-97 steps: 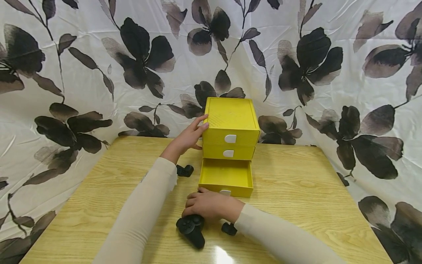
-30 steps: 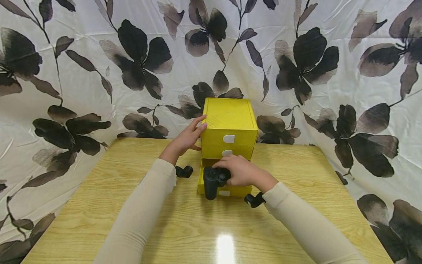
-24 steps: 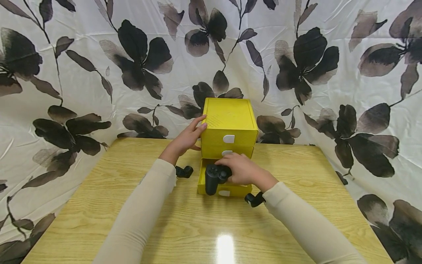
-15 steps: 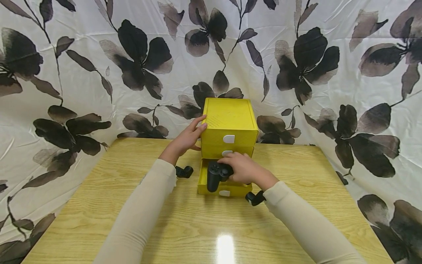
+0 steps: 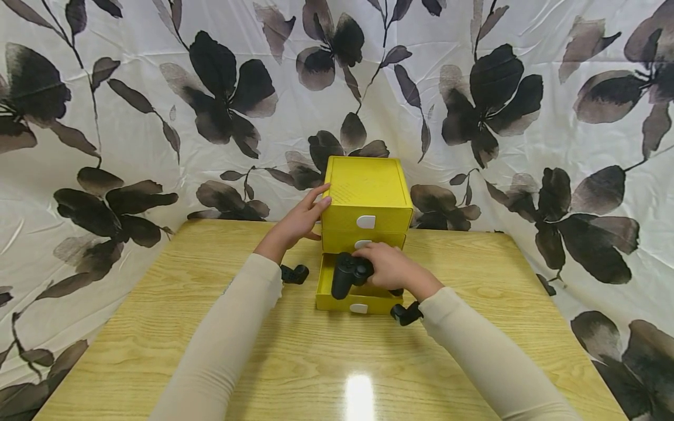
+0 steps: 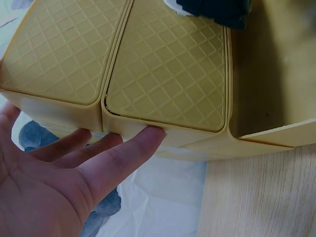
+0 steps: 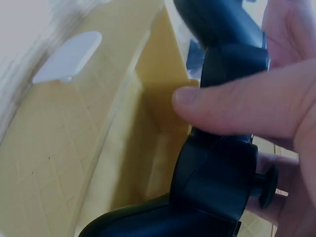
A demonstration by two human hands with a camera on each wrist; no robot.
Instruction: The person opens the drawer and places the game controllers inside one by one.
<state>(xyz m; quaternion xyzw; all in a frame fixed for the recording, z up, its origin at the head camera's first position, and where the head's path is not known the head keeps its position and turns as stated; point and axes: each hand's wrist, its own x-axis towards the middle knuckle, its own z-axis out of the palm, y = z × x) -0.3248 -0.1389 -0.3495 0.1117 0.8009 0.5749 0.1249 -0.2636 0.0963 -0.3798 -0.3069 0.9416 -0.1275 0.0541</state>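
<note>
A yellow drawer cabinet (image 5: pixel 365 181) stands at the back middle of the table. Its bottom drawer (image 5: pixel 333 303) is pulled out, while the two upper ones are in. My left hand (image 5: pixel 296 225) rests against the cabinet's left side; in the left wrist view its fingers (image 6: pixel 123 158) are extended along the side edge. Over the open drawer, my right hand (image 5: pixel 392 270) grips a black game controller (image 5: pixel 344 278). The right wrist view shows the thumb across the middle of the controller (image 7: pixel 212 173), with the drawer's inside just beyond. The controller and hand hide part of that drawer.
A wood-grain table (image 5: pixel 463 339) lies below, backed by a white curtain (image 5: pixel 253 23) with dark flowers. Black wrist devices show beside the left sleeve (image 5: pixel 293 274) and the right sleeve (image 5: pixel 405 315). White tabs (image 5: pixel 365 222) mark the drawer fronts.
My right hand has lifted the controller from the tabletop to above the open drawer, then shifted it slightly farther back and right. The left hand stays on the cabinet.
</note>
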